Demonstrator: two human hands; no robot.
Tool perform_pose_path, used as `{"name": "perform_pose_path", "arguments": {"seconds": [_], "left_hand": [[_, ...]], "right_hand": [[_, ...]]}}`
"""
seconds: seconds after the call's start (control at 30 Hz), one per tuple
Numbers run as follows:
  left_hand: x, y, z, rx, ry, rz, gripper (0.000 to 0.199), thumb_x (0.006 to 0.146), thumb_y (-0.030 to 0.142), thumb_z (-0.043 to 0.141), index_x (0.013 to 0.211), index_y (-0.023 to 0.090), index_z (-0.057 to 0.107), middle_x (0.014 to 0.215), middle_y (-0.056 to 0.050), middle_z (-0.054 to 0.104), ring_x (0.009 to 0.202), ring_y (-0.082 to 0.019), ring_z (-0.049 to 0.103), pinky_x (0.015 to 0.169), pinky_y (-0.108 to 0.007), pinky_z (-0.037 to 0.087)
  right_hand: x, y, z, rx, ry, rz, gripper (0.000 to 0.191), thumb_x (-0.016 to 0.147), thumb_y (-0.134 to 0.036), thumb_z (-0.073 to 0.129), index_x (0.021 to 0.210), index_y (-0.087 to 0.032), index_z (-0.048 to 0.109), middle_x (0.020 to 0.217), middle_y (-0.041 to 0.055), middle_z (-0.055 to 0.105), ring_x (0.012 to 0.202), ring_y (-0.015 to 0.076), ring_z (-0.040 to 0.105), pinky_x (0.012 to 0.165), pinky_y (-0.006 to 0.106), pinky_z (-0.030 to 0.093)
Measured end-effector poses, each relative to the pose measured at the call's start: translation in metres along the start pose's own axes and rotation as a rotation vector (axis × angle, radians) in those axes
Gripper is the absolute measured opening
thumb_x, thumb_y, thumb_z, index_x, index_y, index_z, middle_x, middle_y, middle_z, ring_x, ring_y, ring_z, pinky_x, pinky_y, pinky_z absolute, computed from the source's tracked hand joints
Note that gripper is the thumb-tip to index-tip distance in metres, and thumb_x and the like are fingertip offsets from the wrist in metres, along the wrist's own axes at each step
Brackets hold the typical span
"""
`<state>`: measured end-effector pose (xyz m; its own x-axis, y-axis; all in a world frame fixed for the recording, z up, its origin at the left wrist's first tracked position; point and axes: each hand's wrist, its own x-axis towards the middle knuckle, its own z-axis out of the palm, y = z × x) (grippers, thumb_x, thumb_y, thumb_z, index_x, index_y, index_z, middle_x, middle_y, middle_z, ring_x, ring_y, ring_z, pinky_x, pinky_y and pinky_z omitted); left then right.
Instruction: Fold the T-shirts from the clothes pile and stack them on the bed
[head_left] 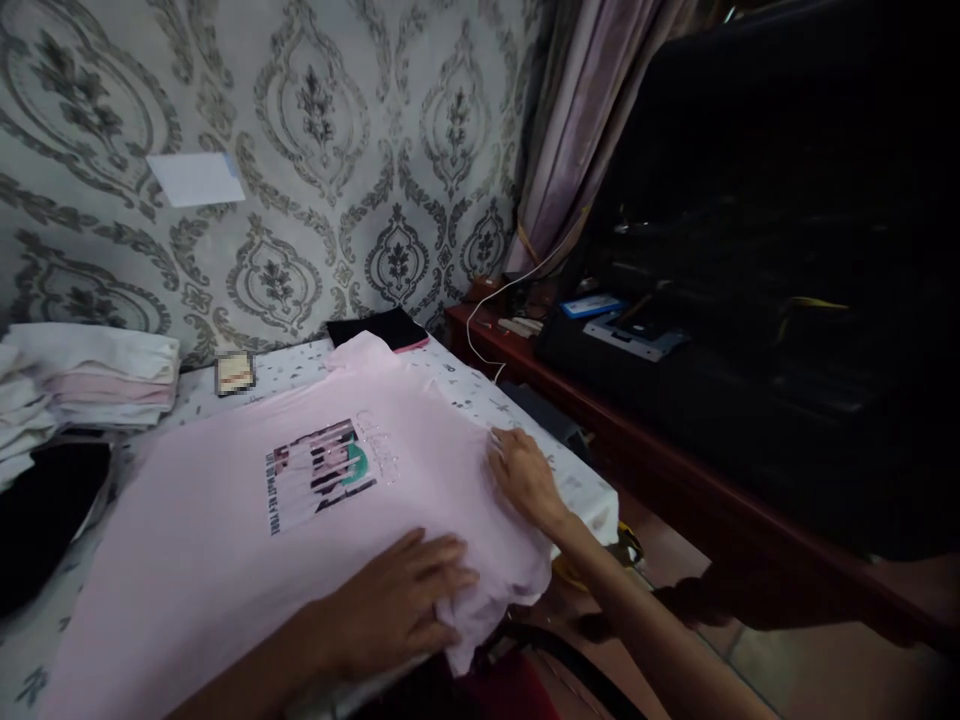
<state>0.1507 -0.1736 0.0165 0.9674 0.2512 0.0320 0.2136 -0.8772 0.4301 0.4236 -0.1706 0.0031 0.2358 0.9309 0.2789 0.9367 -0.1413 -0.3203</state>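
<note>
Centrally, pink T-shirt (442,470): spread face up from lower left to the middle of the frame, partly rumpled at its right end; its front carries a picture print (322,470) with a green patch, dark lettering beside it (the last words read "NEW YORK") and pale script along the other side.

Left hand (405,597): lower centre, palm down on the T-shirt, fingers spread and released, gripping nothing.

Right hand (525,480): right of centre, laid over the T-shirt's far right edge, fingers slightly bent; whether it pinches the fabric, I cannot tell.

Worktop (577,480): covered by a white cloth with small dark motifs, its corner showing right of centre.

Folded clothes: a white and pink stack (112,375) at the left edge, a dark garment (45,520) below it, and a black folded cloth (382,328) with a pink edge lying just behind the T-shirt.

Small pale block (235,372): between the stack and the black folded cloth, its face blurred.

Wall: damask wallpaper (315,110) with a white sheet (196,179) at upper left; a mauve curtain (577,110) hangs at upper centre-right.

Reddish-brown furniture (592,405): at right, bearing a blue-and-white packet (592,306) and a white cable (471,325) that loops down beside it.
</note>
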Motion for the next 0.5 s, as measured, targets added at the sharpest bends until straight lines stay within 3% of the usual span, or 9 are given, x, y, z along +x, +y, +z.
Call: {"name": "perform_pose_path", "arguments": {"seconds": [0.13,0.2,0.27,0.33,0.4,0.5], "left_hand": [[0.030,-0.028,-0.020,0.062,0.079,-0.269,0.059,0.102,0.050,0.034,0.152,0.019,0.038,0.161,-0.014,0.034,0.151,-0.026,0.028,0.124,-0.053,0.023],[0.041,-0.033,-0.015,0.101,0.092,-0.258,0.063,0.100,0.055,0.039,0.150,0.016,0.041,0.159,-0.016,0.035,0.151,-0.028,0.026,0.124,-0.055,0.019],[0.043,-0.028,-0.003,0.090,0.079,-0.129,0.064,0.099,0.059,0.038,0.149,0.019,0.042,0.159,-0.014,0.037,0.151,-0.025,0.025,0.125,-0.052,0.017],[0.037,-0.019,0.006,0.046,0.070,-0.017,0.064,0.099,0.061,0.035,0.150,0.023,0.041,0.160,-0.010,0.037,0.151,-0.020,0.026,0.126,-0.046,0.017],[0.024,-0.016,0.007,0.018,0.075,-0.016,0.063,0.100,0.061,0.032,0.151,0.025,0.038,0.161,-0.007,0.036,0.151,-0.018,0.028,0.126,-0.043,0.017],[-0.012,-0.028,-0.003,0.069,0.130,-0.254,0.062,0.101,0.057,0.031,0.153,0.023,0.035,0.161,-0.010,0.034,0.151,-0.021,0.027,0.126,-0.048,0.016]], "right_hand": [[0.031,0.007,0.006,-0.127,-0.083,0.067,0.021,0.096,-0.030,0.045,0.094,-0.018,0.063,0.100,0.0141,0.065,0.098,0.0286,0.061,0.086,0.041,0.047],[0.034,0.016,0.009,-0.114,-0.085,0.026,0.019,0.094,-0.031,0.048,0.083,-0.020,0.060,0.092,0.0102,0.064,0.093,0.0258,0.062,0.083,0.038,0.047],[0.034,0.027,0.013,-0.087,-0.049,-0.007,0.019,0.093,-0.029,0.048,0.080,-0.022,0.059,0.087,0.0082,0.064,0.087,0.0240,0.062,0.079,0.036,0.048],[0.034,0.035,0.019,-0.075,0.032,-0.027,0.016,0.091,-0.028,0.048,0.089,-0.021,0.062,0.090,0.0097,0.064,0.087,0.0253,0.062,0.078,0.038,0.050],[0.036,0.033,0.025,-0.082,0.127,-0.086,0.024,0.090,-0.030,0.048,0.105,-0.018,0.063,0.101,0.0142,0.065,0.094,0.0295,0.062,0.082,0.043,0.052],[0.033,0.004,0.037,-0.039,0.189,-0.303,0.035,0.094,-0.035,0.045,0.119,-0.017,0.062,0.124,0.0190,0.061,0.112,0.0346,0.060,0.089,0.051,0.052]]}}
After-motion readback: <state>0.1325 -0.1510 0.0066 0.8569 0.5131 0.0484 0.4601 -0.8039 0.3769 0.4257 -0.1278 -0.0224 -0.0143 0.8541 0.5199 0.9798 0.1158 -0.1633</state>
